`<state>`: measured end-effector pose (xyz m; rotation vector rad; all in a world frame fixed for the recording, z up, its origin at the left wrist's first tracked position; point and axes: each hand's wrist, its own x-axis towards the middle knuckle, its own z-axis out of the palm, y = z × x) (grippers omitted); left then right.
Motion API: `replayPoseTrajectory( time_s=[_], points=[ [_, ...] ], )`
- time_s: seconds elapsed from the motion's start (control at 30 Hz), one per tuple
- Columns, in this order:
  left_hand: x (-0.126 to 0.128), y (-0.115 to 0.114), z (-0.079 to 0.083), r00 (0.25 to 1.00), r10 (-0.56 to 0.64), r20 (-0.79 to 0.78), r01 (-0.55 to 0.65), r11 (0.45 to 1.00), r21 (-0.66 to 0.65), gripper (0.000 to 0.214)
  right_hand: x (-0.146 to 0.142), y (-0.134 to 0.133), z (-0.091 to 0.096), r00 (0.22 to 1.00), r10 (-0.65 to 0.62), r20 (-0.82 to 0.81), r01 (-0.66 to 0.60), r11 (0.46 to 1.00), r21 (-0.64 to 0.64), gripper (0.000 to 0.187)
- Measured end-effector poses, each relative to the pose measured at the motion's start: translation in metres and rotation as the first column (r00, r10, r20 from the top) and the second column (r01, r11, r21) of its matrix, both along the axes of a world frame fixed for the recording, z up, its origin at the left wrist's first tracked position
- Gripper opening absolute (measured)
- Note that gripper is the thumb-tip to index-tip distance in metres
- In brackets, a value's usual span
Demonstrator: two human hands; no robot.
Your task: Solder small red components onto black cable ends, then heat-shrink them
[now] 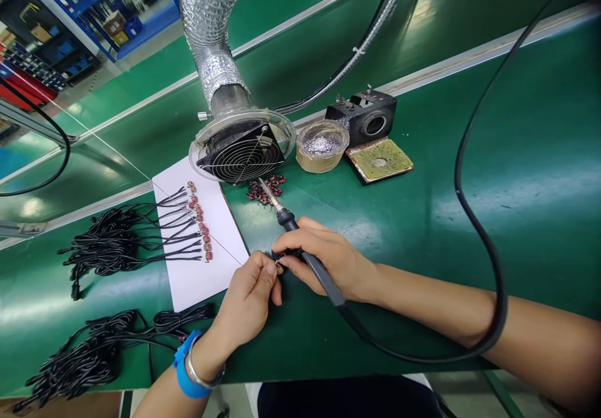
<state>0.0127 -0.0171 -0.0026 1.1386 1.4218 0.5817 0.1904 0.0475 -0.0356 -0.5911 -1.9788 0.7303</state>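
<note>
My right hand [335, 258] is closed around a soldering iron [322, 274], its bare metal tip pointing up and left toward the fan. Thumb and forefinger of that hand also meet a small dark part [280, 257] with a coppery bit, mostly hidden by fingers. Close against it, my left hand [253, 296] is closed in a pinch at the same part; exactly what it grips is hard to see. Beyond the iron's tip lies a pile of small red-and-black wound coils [266, 191]. White paper [188, 286] to the left carries a row of small reddish pieces [203, 227] beside cable ends.
A fan hood [244, 152] on a silver duct [206, 24] hangs over the bench. Behind stand a round solder tub [320, 164], a black iron stand [370, 117] and a yellowish sponge [380, 158]. Black cable bundles [107, 236] lie left; the iron's cord [488, 243] loops over my right forearm.
</note>
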Motion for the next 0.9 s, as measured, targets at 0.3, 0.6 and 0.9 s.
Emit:
replayPoseTrajectory(
  time_s=[0.3, 0.6, 0.9],
  points=[
    [-0.001, 0.0, -0.001, 0.999, -0.021, -0.044, 0.022, 1.0, 0.012, 0.034, 0.001, 0.0, -0.002, 0.997, 0.059, 0.047, -0.062, 0.996, 0.062, 0.022],
    [0.003, 0.005, 0.015, 0.962, -0.069, -0.263, 0.112, 0.982, 0.152, 0.027, 0.002, -0.006, -0.002, 0.998, -0.013, 0.069, 0.007, 0.996, 0.087, 0.023],
    [0.004, 0.004, 0.01, 0.975, -0.017, -0.22, 0.054, 0.985, 0.164, 0.028, -0.002, -0.012, 0.005, 0.996, -0.093, 0.005, 0.093, 0.995, 0.025, 0.021]
  ],
)
